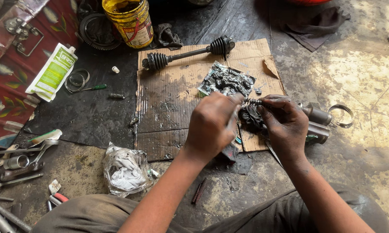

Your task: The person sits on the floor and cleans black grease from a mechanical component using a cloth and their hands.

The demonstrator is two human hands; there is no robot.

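Cardboard sheet: we find it on the floor, ahead of our knees.
Axle shaft: lies across the sheet's far edge.
Foil wrapper: on the sheet, behind our hands.
Left hand and right hand: over the sheet's right near corner, meeting on a greasy joint part between them.
Metal sleeve: just right of our right hand, with a clamp ring beyond it.
Bucket: behind the sheet's left corner.
Tube: well left of the sheet.
Plastic bag: on the floor, near the sheet's left near corner.
Hand tools: at far left, near us.
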